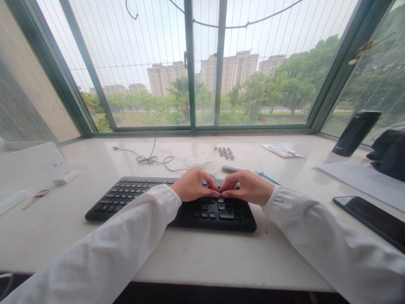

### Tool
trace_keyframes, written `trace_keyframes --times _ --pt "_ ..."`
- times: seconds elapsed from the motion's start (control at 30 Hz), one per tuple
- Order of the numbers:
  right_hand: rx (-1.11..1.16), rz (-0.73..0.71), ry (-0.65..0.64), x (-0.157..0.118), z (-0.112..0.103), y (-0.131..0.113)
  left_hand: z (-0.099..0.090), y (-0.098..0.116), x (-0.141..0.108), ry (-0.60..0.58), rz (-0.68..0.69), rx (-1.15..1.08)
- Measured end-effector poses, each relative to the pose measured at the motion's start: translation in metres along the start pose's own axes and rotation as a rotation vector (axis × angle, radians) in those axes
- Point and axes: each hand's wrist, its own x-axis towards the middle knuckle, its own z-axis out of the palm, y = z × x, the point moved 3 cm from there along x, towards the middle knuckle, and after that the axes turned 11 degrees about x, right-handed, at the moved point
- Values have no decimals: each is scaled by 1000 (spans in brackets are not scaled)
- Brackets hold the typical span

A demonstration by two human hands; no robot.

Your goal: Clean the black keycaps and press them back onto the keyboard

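Note:
A black keyboard point(126, 198) lies on the pale counter, turned slightly, with its right part under my hands. My left hand point(196, 185) comes in over its upper middle, thumb and index finger pinched together. My right hand point(248, 186) mirrors it from the right, also in a pinch. The two sets of fingertips meet above the keys, around a tiny greenish thing point(220, 193) too small to make out. Several loose keycaps point(225, 152) are laid out in rows behind the keyboard.
Behind the hands lie a grey tool point(230, 169) and a blue stick point(268, 177). A coiled cable point(147, 159) is at back left, a plastic packet point(281, 150) at back right. A phone point(373, 217), papers point(363, 179) and black speaker-like object point(356, 133) stand right; a white box point(31, 162) left.

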Motion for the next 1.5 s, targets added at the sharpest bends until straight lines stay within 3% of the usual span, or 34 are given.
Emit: trace_keyframes --times 0.2,0.4,0.8,1.17,1.37,1.5 --pt "25 24 4 1 1 3 -2 2 0 1 -57 51" --pt "-1 152 79 3 2 7 2 -2 1 -20 -119 45" --pt "28 194 41 8 5 8 4 -4 5 -53 -156 111" --pt "-97 207 110 5 15 0 5 9 1 6 -195 201" --pt "39 150 63 5 7 6 2 5 0 42 -165 162" --pt "-14 130 227 5 -11 9 -12 0 0 162 -192 151"
